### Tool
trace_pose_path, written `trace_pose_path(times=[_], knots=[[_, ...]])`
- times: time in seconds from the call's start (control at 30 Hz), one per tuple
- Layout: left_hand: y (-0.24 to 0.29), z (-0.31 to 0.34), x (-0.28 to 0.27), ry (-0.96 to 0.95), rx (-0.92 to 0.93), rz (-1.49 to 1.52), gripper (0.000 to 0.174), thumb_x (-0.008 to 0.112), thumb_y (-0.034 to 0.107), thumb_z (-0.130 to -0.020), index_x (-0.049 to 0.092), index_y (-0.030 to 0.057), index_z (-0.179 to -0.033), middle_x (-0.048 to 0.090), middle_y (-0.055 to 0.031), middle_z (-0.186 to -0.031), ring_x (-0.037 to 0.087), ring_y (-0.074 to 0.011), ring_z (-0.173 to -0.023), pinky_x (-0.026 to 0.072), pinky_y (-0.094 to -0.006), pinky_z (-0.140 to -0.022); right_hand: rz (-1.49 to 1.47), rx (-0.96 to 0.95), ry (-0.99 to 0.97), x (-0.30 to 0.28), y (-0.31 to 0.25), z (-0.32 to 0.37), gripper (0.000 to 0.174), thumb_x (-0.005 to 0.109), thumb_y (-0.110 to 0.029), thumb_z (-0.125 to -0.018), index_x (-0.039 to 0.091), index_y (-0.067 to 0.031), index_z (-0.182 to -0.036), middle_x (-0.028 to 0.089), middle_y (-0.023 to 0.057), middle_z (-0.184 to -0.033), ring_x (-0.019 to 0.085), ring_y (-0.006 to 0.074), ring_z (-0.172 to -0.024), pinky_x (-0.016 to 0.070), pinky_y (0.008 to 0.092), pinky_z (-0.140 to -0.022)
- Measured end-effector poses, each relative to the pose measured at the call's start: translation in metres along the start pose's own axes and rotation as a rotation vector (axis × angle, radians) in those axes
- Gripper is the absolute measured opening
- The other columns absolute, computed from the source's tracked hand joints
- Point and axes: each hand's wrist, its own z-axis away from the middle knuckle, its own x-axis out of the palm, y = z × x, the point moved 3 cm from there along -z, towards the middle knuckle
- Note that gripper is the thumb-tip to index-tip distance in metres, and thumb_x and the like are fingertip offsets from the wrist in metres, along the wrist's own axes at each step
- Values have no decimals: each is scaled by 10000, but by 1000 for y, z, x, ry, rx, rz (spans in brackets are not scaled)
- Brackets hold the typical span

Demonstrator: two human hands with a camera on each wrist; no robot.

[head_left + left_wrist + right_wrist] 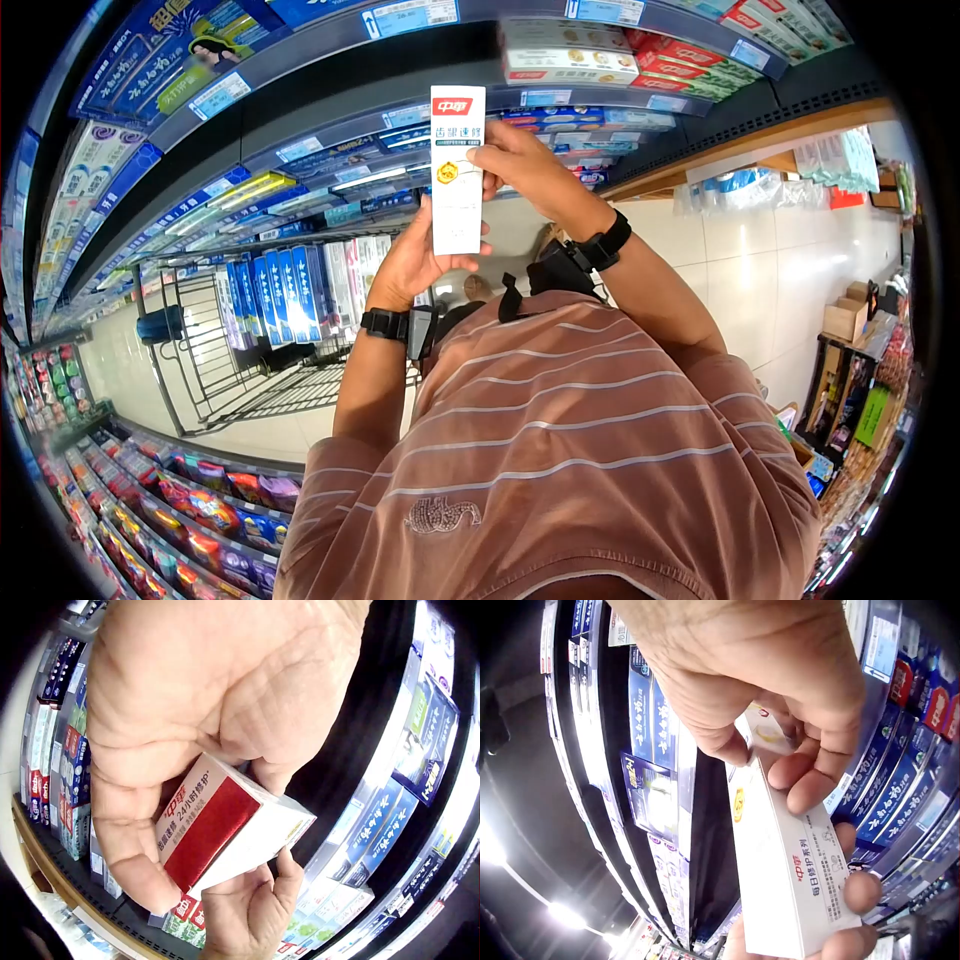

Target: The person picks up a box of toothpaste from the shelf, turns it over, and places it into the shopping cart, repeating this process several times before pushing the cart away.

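A long white toothpaste box with a red logo panel stands lengthwise in front of the person's chest. The left hand grips its lower part, fingertips showing past the right edge. The right hand holds the upper right side, thumb on the printed front. Seen from the left wrist, the box's red and white end sits between the left thumb and curled fingers. From the right wrist, the right thumb and fingers pinch the far end, and a printed side with small lettering faces the camera.
Shelves of toothpaste boxes with price tags curve ahead and to the left. A wire shopping cart with several boxes in it stands at the left. Colourful packets fill a lower left shelf. At the right is a dark stand with goods.
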Motion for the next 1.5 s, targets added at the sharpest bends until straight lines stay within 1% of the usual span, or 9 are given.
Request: trace_pose_path(times=[0.17,0.47,0.67,0.9,1.1,1.23,1.33,1.37,1.5], knots=[[0,3,-7,94,46,-56,629,317,521,-1056,398,38,-1451,624,-227,-1219,680,-348,-1028,611,-413,-739,-44,7,-22,-7,6,1,397,591,-200,-922,570,48,-1232,661,116,-1024,638,139,-794,562,270,-649],[19,11,9,345,195,-438,585,589,455,-976,529,0,-1340,648,-125,-1162,651,-207,-997,578,-318,-718,-229,36,-91,-15,13,7,404,568,-300,-991,559,-31,-1291,631,98,-1194,626,200,-1081,555,368,-878],[18,3,3,504,398,-811,550,745,305,-884,532,-8,-1282,600,-134,-1168,596,-226,-1031,502,-350,-877,-248,37,-48,-14,7,10,536,671,-387,-941,547,-17,-1308,620,133,-1218,622,251,-1143,537,422,-940],[26,2,32,633,627,-1445,667,834,216,-774,485,-2,-1300,486,-160,-1156,524,-274,-1080,467,-378,-928,-491,49,11,-27,25,-3,465,644,-263,-951,500,-27,-1325,609,124,-1259,613,253,-1173,480,450,-1039],[29,-2,22,468,475,-852,627,758,323,-881,474,-9,-1331,555,-180,-1258,546,-278,-1163,462,-382,-955,-649,-11,-3,-39,25,-3,430,629,-179,-945,487,-28,-1321,605,127,-1256,597,268,-1194,501,447,-1019],[30,-4,26,405,167,-687,652,667,403,-937,471,-68,-1343,634,-158,-1133,667,-204,-951,528,-278,-714,-735,-43,-26,-43,27,-4,385,608,-155,-956,499,-49,-1310,607,116,-1254,602,261,-1183,506,455,-1013],[34,-8,29,394,138,-761,688,671,426,-928,467,-88,-1336,649,-147,-1072,677,-182,-797,500,-255,-598,-755,-63,-29,-50,35,-4,375,611,-172,-964,512,-40,-1301,619,117,-1243,610,257,-1178,504,455,-1021],[37,-10,30,425,151,-781,539,681,406,-925,553,-16,-1235,683,-121,-980,674,-148,-786,463,-238,-591,-748,-66,-27,-53,39,-4,365,614,-190,-970,529,-34,-1289,629,118,-1233,613,254,-1175,496,449,-1035],[54,-31,35,514,170,-943,486,707,400,-909,564,28,-1188,649,-58,-862,597,-96,-664,416,-214,-514,-673,3,3,-75,36,7,373,604,-239,-990,546,-13,-1281,640,130,-1230,617,255,-1177,495,441,-1048]])
